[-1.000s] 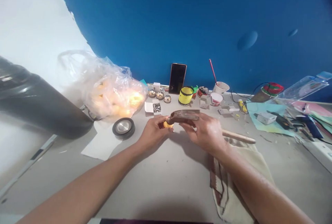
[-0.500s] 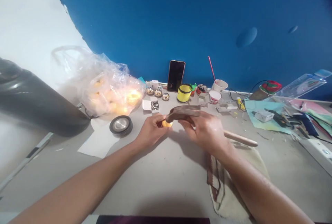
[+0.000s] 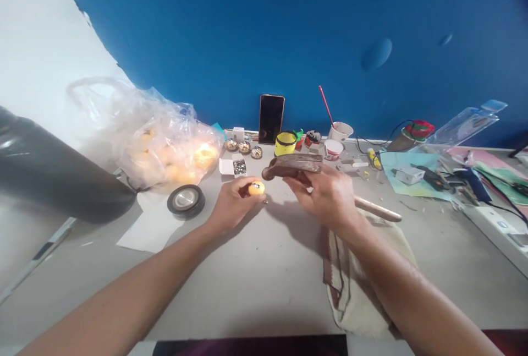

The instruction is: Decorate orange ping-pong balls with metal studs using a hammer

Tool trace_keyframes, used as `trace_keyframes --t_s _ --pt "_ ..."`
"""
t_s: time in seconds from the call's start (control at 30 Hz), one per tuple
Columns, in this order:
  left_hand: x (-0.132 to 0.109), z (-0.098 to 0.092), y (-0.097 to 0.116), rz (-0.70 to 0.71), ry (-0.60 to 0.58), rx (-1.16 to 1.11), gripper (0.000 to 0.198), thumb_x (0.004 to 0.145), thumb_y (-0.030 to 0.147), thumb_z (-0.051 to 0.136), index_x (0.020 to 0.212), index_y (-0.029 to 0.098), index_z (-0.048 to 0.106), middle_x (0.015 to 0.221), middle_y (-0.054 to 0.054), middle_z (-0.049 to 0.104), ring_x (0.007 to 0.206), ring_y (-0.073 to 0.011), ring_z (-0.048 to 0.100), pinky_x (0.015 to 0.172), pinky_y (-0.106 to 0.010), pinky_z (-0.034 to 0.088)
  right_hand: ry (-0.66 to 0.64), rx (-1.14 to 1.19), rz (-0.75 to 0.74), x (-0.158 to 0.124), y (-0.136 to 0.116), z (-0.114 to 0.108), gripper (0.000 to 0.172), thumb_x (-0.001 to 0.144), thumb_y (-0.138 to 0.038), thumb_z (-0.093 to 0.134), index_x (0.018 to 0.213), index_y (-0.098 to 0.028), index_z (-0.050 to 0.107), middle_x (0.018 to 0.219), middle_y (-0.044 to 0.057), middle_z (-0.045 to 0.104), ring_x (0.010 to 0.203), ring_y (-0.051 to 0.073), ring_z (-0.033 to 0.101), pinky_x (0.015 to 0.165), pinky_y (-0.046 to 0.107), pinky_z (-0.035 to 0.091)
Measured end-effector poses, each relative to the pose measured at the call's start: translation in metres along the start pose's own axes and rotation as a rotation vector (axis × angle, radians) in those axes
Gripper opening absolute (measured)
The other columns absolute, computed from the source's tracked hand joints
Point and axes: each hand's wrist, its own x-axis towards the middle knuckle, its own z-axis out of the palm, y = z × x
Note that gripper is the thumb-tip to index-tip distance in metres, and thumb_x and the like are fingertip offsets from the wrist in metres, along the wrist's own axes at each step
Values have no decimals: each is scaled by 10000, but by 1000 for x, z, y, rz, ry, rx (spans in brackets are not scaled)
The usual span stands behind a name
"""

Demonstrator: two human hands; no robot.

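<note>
Yellow round ball (image 3: 256,189) with a shiny patch on its top sits at the centre of the clock, low over or on the grey worktop (image 3: 264,284); whether it touches is hard to tell. Bare left hand (image 3: 231,204), at 8 o'clock from it, has its grip closed round the ball, fingers and thumb pinching its side. Bare right hand (image 3: 330,193), at 3 o'clock, has its grip wrapped round a brown, worn metal hammer with a pale wooden handle (image 3: 292,165); the hammer's head is at 2 o'clock, apart from the ball. A small white open box of glittering bits (image 3: 240,167) lies at 10 to 11 o'clock, a black disc with a silver centre (image 3: 186,201) at 9, and a crumpled beige cloth (image 3: 367,284) at 4.
</note>
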Motion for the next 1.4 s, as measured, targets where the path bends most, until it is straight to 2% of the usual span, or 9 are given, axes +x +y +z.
trace_keyframes --t_s 0.17,0.37,0.57,0.8,0.97,1.07,1.17,1.27,1.4 --pt "8 -4 -6 -90 65 -174 434 664 309 785 1057 171 661 812 -10 666 693 -164 610 619 -284 476 -121 52 87 11 15 9 246 856 -422 649 976 -221 726 923 67 734 852 235 643 645 297 364" --pt "5 -7 0 -21 2 -111 307 698 237 680 996 206 613 889 1 646 669 -137 571 602 -275 457 -344 -46 80 16 25 33 153 799 -291 680 927 -211 657 952 67 700 933 242 611 695 301 361" --pt "3 -6 -4 212 -130 277 70 763 251 643 779 199 686 783 -8 616 733 -178 594 712 -313 473 -419 -55 66 16 31 40 148 811 -274 675 934 -201 641 961 74 686 933 235 602 698 298 352" --pt "-2 3 -15 401 -197 678 168 880 233 594 830 227 754 888 -36 625 801 -186 622 703 -300 466 -450 -34 74 17 35 42 204 789 -314 695 955 -205 648 969 72 683 923 229 590 682 291 336" --pt "1 3 -16 493 -165 758 252 891 130 505 794 195 729 853 -72 674 835 -212 616 744 -325 468 -513 -36 82 19 37 43 240 802 -355 702 981 -201 660 993 82 691 918 233 604 672 293 349" --pt "2 2 -11 406 -158 588 203 859 152 545 765 200 718 856 -68 699 837 -211 622 767 -334 468 -527 -42 72 18 38 42 246 812 -341 699 1004 -190 673 1008 104 697 959 262 617 706 309 392" --pt "1 1 -1 78 -158 230 92 804 247 659 756 200 722 734 -31 680 685 -173 586 670 -305 455 -390 50 -6 16 33 38 236 821 -276 696 1031 -169 695 1085 139 694 1059 292 609 831 356 442" --pt "-2 2 7 -214 -176 -206 157 730 309 766 739 164 708 587 0 592 549 -119 488 564 -258 391 -262 457 -42 11 18 32 136 869 -227 650 980 -179 713 1020 83 728 958 215 654 846 321 479" --pt "-7 6 12 -384 -260 -599 269 654 319 871 720 141 680 575 19 556 524 -80 469 528 -214 367 -291 885 -14 2 -2 32 94 875 -226 663 919 -194 740 852 12 753 745 142 667 684 246 487"
